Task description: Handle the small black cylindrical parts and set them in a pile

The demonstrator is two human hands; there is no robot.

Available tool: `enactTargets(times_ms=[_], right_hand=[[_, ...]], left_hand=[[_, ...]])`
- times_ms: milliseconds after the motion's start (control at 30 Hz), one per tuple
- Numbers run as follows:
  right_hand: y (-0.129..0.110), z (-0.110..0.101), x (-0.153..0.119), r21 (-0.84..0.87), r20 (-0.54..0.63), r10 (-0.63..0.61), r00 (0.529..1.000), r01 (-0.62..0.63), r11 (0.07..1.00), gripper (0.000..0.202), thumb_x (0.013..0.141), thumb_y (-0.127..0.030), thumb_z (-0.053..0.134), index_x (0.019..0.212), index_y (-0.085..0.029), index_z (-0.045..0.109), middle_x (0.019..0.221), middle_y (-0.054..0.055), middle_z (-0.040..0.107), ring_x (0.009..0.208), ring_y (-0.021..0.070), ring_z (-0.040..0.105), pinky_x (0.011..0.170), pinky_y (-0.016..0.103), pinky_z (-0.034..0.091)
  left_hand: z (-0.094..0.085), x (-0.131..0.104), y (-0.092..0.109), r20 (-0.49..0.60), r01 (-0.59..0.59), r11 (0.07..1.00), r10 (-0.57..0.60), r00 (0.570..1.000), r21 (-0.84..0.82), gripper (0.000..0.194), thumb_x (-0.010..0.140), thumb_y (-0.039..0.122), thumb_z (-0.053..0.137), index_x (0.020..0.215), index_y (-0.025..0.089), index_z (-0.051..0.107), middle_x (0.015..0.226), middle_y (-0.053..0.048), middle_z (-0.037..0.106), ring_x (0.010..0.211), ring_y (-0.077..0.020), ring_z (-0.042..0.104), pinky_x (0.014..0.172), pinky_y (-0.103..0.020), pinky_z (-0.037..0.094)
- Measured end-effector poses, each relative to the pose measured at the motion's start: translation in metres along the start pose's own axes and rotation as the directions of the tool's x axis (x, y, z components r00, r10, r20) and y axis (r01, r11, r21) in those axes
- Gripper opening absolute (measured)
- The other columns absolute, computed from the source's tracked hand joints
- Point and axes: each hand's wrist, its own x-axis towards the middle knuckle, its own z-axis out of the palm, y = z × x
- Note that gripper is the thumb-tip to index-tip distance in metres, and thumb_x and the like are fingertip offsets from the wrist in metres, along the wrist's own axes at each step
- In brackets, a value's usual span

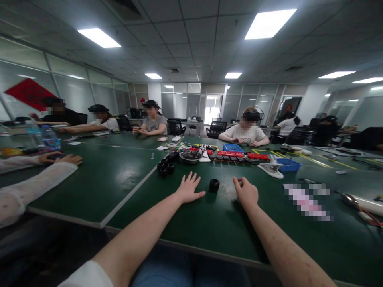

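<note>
A small black cylindrical piece (214,185) stands on the green table between my two hands, touched by neither. To its left, my left hand (189,189) is flat over the tabletop with its fingers spread. My right hand (246,192) is to its right, fingers loosely bent and the thumb slightly apart, with nothing visible in it; part of its fingers is hidden. Beyond my left hand, several similar black pieces (165,168) sit in a cluster. Behind them is a round metal dish (190,158) with dark items in it.
Red-and-black strips (230,154), a blue bin (232,148), a white stand (271,169) and another blue bin (289,164) line the far side. A co-worker's sleeved arms (44,179) rest at left. A person (245,131) sits opposite. Cables (371,217) lie right.
</note>
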Motion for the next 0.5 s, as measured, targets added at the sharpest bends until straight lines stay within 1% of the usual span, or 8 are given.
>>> enactTargets(times_ms=[67, 133, 200, 267, 300, 367, 433, 500], right_hand=[[-0.001, -0.006, -0.008, 0.01, 0.03, 0.026, 0.999, -0.026, 1.0, 0.055, 0.087, -0.055, 0.02, 0.079, -0.02, 0.062, 0.067, 0.005, 0.064, 0.065, 0.0201, 0.06, 0.06, 0.031, 0.043], [-0.001, -0.009, -0.015, 0.015, 0.059, 0.032, 0.998, -0.033, 0.999, 0.056, 0.089, -0.052, 0.02, 0.073, -0.02, 0.062, 0.069, 0.007, 0.064, 0.067, 0.0196, 0.06, 0.057, 0.029, 0.043], [-0.002, -0.011, -0.019, 0.022, 0.091, 0.028, 0.995, -0.03, 0.999, 0.045, 0.091, -0.046, 0.028, 0.079, -0.018, 0.061, 0.078, 0.006, 0.064, 0.072, 0.017, 0.06, 0.062, 0.029, 0.046], [-0.002, -0.013, -0.023, 0.034, 0.12, 0.025, 0.992, -0.03, 0.999, 0.029, 0.09, -0.038, 0.039, 0.092, -0.017, 0.059, 0.09, 0.004, 0.062, 0.076, 0.0146, 0.059, 0.069, 0.031, 0.048], [-0.002, -0.014, -0.025, 0.041, 0.128, 0.025, 0.991, -0.03, 0.999, 0.024, 0.089, -0.035, 0.044, 0.097, -0.016, 0.057, 0.096, 0.004, 0.061, 0.079, 0.0142, 0.059, 0.071, 0.033, 0.048], [-0.003, -0.016, -0.03, 0.055, 0.123, 0.03, 0.992, -0.037, 0.998, 0.022, 0.088, -0.032, 0.047, 0.102, -0.017, 0.055, 0.101, 0.004, 0.059, 0.081, 0.0141, 0.058, 0.073, 0.034, 0.049], [-0.004, -0.018, -0.036, 0.066, 0.092, 0.042, 0.995, -0.049, 0.997, 0.025, 0.09, -0.035, 0.042, 0.098, -0.017, 0.056, 0.097, 0.005, 0.06, 0.08, 0.0149, 0.058, 0.072, 0.033, 0.048], [-0.006, -0.019, -0.041, 0.076, 0.05, 0.052, 0.997, -0.056, 0.996, 0.032, 0.09, -0.04, 0.036, 0.094, -0.017, 0.058, 0.091, 0.008, 0.062, 0.081, 0.0184, 0.059, 0.071, 0.034, 0.046]], left_hand=[[-0.001, -0.009, 0.004, -0.061, 0.032, 0.999, -0.031, 0.998, 0.014, 0.078, 0.08, 0.068, 0.024, 0.138, 0.017, 0.013, 0.145, -0.008, 0.006, 0.132, -0.0262, -0.003, 0.104, -0.049, 0.005], [-0.001, -0.019, 0.009, -0.115, 0.07, 0.997, -0.066, 0.991, 0.025, 0.076, 0.081, 0.066, 0.022, 0.138, 0.016, 0.011, 0.145, -0.008, 0.008, 0.132, -0.025, 0.0, 0.104, -0.048, 0.006], [0.001, -0.027, 0.014, -0.155, 0.106, 0.994, -0.099, 0.983, 0.036, 0.075, 0.082, 0.065, 0.023, 0.138, 0.016, 0.011, 0.144, -0.009, 0.012, 0.132, -0.0245, 0.003, 0.105, -0.046, 0.007], [0.004, -0.034, 0.018, -0.181, 0.138, 0.989, -0.127, 0.975, 0.048, 0.075, 0.082, 0.064, 0.027, 0.137, 0.016, 0.015, 0.143, -0.009, 0.017, 0.132, -0.025, 0.008, 0.105, -0.046, 0.009], [0.005, -0.037, 0.02, -0.189, 0.152, 0.987, -0.139, 0.972, 0.053, 0.074, 0.081, 0.063, 0.028, 0.137, 0.016, 0.017, 0.142, -0.009, 0.02, 0.131, -0.0253, 0.011, 0.105, -0.045, 0.011], [0.007, -0.041, 0.023, -0.204, 0.173, 0.983, -0.157, 0.966, 0.063, 0.073, 0.082, 0.063, 0.028, 0.136, 0.015, 0.021, 0.141, -0.01, 0.024, 0.13, -0.0257, 0.016, 0.104, -0.045, 0.015], [0.008, -0.044, 0.026, -0.218, 0.188, 0.98, -0.168, 0.961, 0.071, 0.073, 0.082, 0.062, 0.029, 0.136, 0.014, 0.022, 0.14, -0.01, 0.027, 0.129, -0.0259, 0.018, 0.103, -0.044, 0.018], [0.008, -0.046, 0.028, -0.229, 0.195, 0.978, -0.173, 0.958, 0.075, 0.073, 0.082, 0.061, 0.03, 0.136, 0.013, 0.021, 0.139, -0.01, 0.028, 0.129, -0.0258, 0.02, 0.103, -0.043, 0.02]])
